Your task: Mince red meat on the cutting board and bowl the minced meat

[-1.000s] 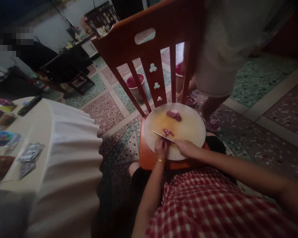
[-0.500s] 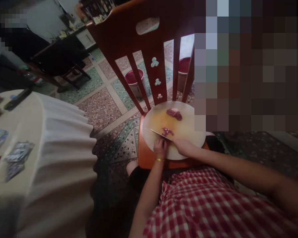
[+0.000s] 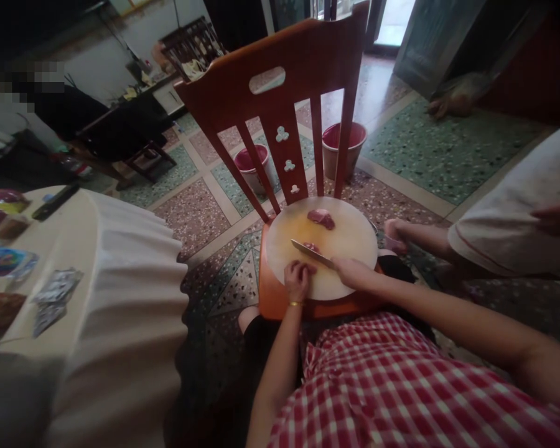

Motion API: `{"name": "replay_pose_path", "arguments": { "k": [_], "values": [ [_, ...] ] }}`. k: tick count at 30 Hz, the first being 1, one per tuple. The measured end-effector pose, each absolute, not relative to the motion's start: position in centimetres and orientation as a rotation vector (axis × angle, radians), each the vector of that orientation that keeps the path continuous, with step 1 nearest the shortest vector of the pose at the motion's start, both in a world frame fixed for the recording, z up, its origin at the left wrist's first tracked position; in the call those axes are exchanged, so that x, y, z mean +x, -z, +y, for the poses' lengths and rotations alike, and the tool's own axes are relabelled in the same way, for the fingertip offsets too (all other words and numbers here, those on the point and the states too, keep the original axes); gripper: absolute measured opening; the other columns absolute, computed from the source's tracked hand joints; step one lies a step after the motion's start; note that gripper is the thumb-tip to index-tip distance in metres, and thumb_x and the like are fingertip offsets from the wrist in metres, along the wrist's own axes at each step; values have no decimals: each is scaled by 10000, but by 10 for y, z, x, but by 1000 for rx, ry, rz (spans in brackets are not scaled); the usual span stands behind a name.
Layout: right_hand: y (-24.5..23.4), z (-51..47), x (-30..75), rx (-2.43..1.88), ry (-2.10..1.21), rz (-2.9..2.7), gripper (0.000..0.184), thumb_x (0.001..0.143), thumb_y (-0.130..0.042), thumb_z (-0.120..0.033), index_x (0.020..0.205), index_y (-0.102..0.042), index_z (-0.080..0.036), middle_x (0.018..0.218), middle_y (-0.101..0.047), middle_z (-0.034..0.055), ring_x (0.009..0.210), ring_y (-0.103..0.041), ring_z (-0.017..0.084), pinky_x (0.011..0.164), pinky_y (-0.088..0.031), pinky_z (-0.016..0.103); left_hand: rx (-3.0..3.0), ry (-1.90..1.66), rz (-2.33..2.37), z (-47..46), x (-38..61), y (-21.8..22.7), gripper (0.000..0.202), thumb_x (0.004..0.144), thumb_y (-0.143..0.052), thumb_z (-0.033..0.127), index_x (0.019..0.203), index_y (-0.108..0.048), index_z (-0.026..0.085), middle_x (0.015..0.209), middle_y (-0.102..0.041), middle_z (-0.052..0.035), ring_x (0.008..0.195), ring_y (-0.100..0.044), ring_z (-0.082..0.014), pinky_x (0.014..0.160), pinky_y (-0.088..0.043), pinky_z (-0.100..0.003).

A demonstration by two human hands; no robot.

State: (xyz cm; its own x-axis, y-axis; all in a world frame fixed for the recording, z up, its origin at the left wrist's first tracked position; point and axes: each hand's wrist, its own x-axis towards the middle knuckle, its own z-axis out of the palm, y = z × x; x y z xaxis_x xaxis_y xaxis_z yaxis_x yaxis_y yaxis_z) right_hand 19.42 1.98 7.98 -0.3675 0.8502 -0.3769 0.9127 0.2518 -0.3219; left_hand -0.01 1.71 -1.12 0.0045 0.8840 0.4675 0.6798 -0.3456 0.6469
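My right hand (image 3: 353,274) is closed around the handle of a kitchen knife (image 3: 315,254), its blade pointing left across the round white cutting board (image 3: 354,249). My left hand (image 3: 297,281), a yellow band at its wrist, has its fingers curled down on a piece of red meat that shows only at the fingertips. Small cut bits of meat (image 3: 311,246) lie just beyond the blade, which partly covers them. Farther back on the board rests a larger chunk of raw meat (image 3: 321,218). Between the blade and my left fingers there is a narrow gap.
The board lies on the seat of a wooden chair (image 3: 280,305). At left, a cloth-covered table (image 3: 121,280) carries a crumpled silver packet (image 3: 58,295) and a dark-handled object (image 3: 56,202). Two bins (image 3: 261,177) stand behind the chair. Another person's leg (image 3: 422,239) is at right.
The knife has come away from my left fingers, opening a gap. My view has shifted slightly, and a person's leg and light clothing show at right where a blurred block was.
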Motion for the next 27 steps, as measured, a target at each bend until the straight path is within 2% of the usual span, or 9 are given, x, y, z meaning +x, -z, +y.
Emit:
{"name": "replay_pose_path", "arguments": {
  "k": [7, 13, 16, 20, 24, 27],
  "values": [
    [-89, 2, 183, 1613, 651, 2453, 328, 749, -356, -40, 1045, -482, -109, 911, -599, 146, 829, -587, 213, 690, -413, 279, 2132, -1161, 1636, 17, 3, 16, 166, 779, -496, 204, 910, -595, 181, 940, -572, -82, 950, -503, -175, 820, -447, -348],
    [-87, 32, 149, 1570, 789, 2461, 444, 793, -363, -94, 1235, -350, -127, 1008, -587, 154, 904, -578, 214, 773, -410, 302, 2159, -1130, 1669, 19, 4, 18, 173, 776, -485, 188, 916, -586, 181, 955, -574, -87, 959, -500, -181, 829, -444, -346],
    [-86, 46, 135, 1565, 850, 2466, 426, 819, -344, -120, 1245, -338, -125, 1068, -565, 172, 925, -575, 209, 803, -404, 306, 2194, -1171, 1685, 21, 3, 21, 142, 769, -486, 186, 866, -589, 174, 907, -577, -89, 910, -514, -178, 804, -452, -339],
    [-76, 28, 159, 1553, 840, 2486, 461, 788, -359, -89, 1248, -340, -100, 1052, -569, 176, 952, -559, 220, 825, -394, 318, 2194, -1143, 1675, 20, 4, 22, 154, 773, -494, 200, 893, -588, 176, 927, -574, -92, 949, -508, -182, 812, -454, -339],
    [-68, 14, 177, 1576, 767, 2394, 451, 760, -371, -55, 1210, -378, -83, 1029, -569, 192, 913, -570, 238, 785, -409, 326, 2152, -1094, 1675, 17, 6, 19, 166, 783, -486, 205, 912, -589, 184, 949, -569, -95, 992, -497, -193, 817, -452, -354],
    [-72, 33, 153, 1530, 849, 2430, 480, 787, -363, -79, 1264, -317, -107, 1029, -576, 174, 915, -573, 228, 810, -392, 319, 2139, -1092, 1690, 17, 6, 14, 164, 785, -482, 205, 905, -592, 187, 942, -572, -92, 986, -501, -195, 817, -451, -357]
  ]
}}
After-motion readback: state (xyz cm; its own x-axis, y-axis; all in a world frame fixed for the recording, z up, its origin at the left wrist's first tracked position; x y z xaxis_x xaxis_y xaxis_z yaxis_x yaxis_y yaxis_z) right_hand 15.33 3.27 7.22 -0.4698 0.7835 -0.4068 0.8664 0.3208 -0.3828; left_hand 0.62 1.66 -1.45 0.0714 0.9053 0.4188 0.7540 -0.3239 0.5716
